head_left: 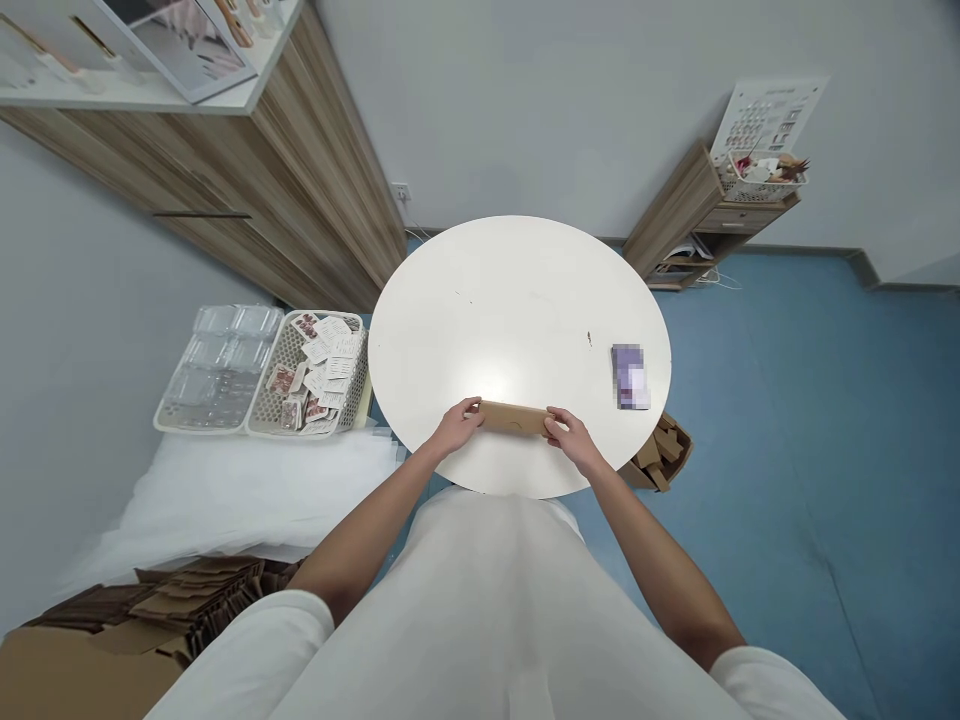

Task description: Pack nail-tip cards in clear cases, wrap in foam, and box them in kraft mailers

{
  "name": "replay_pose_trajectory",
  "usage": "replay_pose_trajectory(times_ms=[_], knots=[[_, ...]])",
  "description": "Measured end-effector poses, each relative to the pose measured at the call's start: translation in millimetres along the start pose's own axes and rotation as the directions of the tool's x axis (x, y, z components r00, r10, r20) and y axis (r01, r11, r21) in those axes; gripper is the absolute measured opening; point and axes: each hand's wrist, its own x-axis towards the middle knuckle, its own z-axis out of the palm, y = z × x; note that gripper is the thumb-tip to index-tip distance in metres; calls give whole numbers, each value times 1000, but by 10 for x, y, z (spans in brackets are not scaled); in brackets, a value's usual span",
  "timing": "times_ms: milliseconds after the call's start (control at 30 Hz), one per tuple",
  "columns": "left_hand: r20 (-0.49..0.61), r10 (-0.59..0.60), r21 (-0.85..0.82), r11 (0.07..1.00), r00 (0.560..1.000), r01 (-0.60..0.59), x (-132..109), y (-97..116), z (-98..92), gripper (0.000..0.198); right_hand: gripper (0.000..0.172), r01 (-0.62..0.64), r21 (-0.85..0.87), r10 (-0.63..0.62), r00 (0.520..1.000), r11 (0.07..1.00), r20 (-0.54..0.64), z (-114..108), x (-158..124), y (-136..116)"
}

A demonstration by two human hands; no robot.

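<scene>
A small brown cardboard box, long and flat, is held level near the front edge of the round white table. My left hand grips its left end, with thumb and fingers closed on it. At the opposite end, my right hand pinches the box between thumb and fingers. The box looks closed from above; its underside is hidden. Farther right on the table lies a purple, blurred item, apart from both hands.
Left of the table stand a white basket of printed cards and a basket of clear plastic cases. White wrapping sheets and stacked flattened cardboard lie nearer me. A carton of cardboard pieces sits on the floor at right.
</scene>
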Motion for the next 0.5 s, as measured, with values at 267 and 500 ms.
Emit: replay_pose_trajectory(times_ms=[267,500], knots=[[-84,13,-139,990,996,-25,-25,-55,161,42,39,95,74,-86,989,993,-118,69,63,96],[-210,-43,-196,981,977,1,57,-325,346,49,40,162,87,-147,976,983,-161,177,141,338]])
